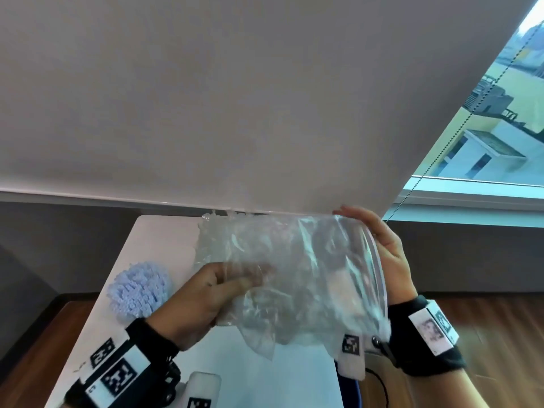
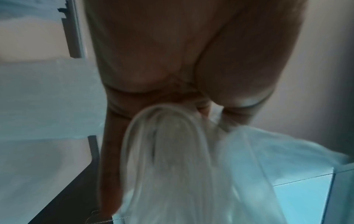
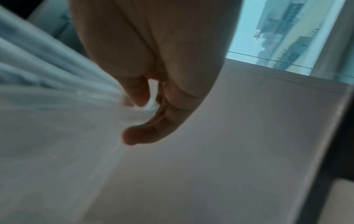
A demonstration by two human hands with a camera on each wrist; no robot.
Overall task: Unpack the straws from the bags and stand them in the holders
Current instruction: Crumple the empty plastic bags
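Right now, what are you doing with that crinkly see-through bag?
A person holds a clear plastic bag up over a white table with both hands. The left hand grips its lower side, and the right hand pinches its zip edge. A bunch of lilac straws already stands on the table. Whether the bag still holds any straws is unclear.

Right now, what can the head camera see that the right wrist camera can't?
Only the head view shows the left hand gripping the clear bag, the bundle of lilac straws and the white table.

Only the right wrist view shows the right hand's fingers up close, pinching the plastic.

Both show the right hand holding the bag's edge, the pale blind and the window.
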